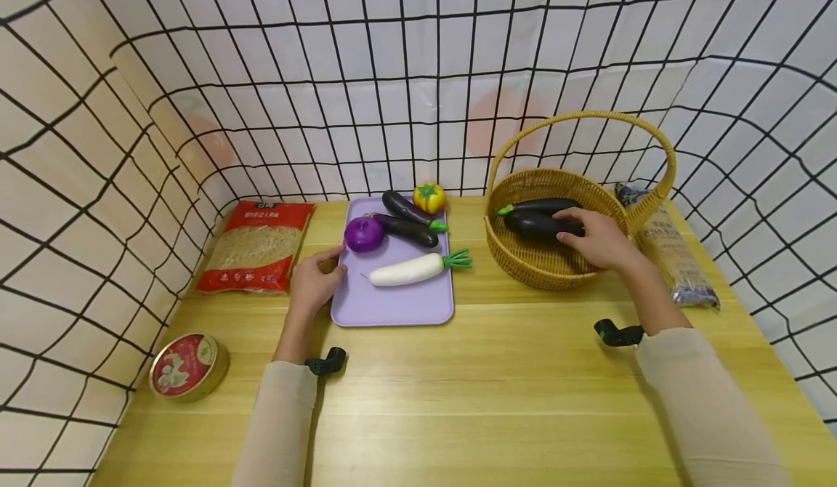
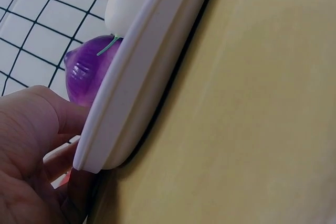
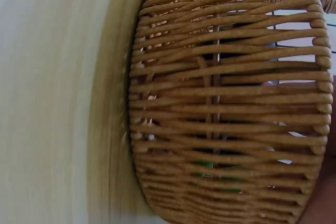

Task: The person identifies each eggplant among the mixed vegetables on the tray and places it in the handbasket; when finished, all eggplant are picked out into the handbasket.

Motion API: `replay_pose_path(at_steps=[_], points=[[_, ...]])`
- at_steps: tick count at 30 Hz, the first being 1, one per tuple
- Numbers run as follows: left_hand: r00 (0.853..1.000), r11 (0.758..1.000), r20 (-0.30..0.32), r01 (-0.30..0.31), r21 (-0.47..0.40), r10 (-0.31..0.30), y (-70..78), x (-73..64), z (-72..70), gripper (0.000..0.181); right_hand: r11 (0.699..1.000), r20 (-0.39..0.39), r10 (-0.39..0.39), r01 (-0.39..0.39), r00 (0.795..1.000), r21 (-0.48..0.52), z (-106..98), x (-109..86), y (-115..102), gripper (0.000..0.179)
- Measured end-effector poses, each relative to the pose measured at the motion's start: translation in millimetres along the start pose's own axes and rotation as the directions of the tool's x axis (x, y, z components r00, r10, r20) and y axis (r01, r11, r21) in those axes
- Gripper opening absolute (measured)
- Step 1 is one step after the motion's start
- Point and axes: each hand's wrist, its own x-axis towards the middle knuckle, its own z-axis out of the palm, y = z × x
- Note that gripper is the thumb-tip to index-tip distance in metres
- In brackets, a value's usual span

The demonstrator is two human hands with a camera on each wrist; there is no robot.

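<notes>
My left hand (image 1: pixel 314 283) holds the left edge of a lilac tray (image 1: pixel 392 312), thumb at the rim and the other fingers curled beside it in the left wrist view. On the tray lie a purple onion (image 1: pixel 364 235), a white radish (image 1: pixel 405 270) with green leaves, and two dark eggplants (image 1: pixel 408 231). My right hand (image 1: pixel 598 238) reaches into a wicker basket (image 1: pixel 556 278) and grips an eggplant (image 1: pixel 532 225). A second eggplant (image 1: pixel 543 205) with a green stem lies behind it. Basket weave (image 3: pixel 226 98) hides most of the inside in the right wrist view.
A yellow-orange fruit or vegetable (image 1: pixel 429 198) with a green top sits at the tray's back right corner. Left stand a red pasta bag (image 1: pixel 255 247) and a round tin (image 1: pixel 189 367). Another package (image 1: pixel 676 254) lies right of the basket, whose tall handle (image 1: pixel 582 115) arches upward.
</notes>
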Motion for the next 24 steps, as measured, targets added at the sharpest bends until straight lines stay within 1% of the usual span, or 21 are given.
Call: replay_pose_path(at_steps=[4,9,13,21,24], points=[[1.000,1.000,0.003,-0.009,0.006,0.009,0.2,1.1,-0.7,0.041,1.000,0.021,0.002,-0.002,1.000,0.006,1.9,2.6,-0.4,0.047],[1.000,1.000,0.004,0.001,-0.007,-0.001,0.6,0.8,-1.1,0.041,0.999,0.041,-0.027,0.028,0.999,-0.018,2.3,4.9,0.2,0.044],[1.000,1.000,-0.001,0.002,-0.006,-0.002,-0.7,0.7,-0.8,0.041,0.998,0.041,-0.046,0.047,0.998,-0.039,4.9,6.3,0.4,0.042],[1.000,1.000,-0.001,-0.003,-0.004,0.003,-0.8,-0.1,-0.6,0.041,0.998,0.062,-0.017,0.020,0.998,-0.054,10.2,6.3,-3.3,0.042],[1.000,1.000,0.001,0.000,-0.006,0.000,0.0,-0.2,-0.6,0.041,0.999,0.048,-0.010,0.012,0.999,-0.043,9.9,5.1,-4.5,0.042]])
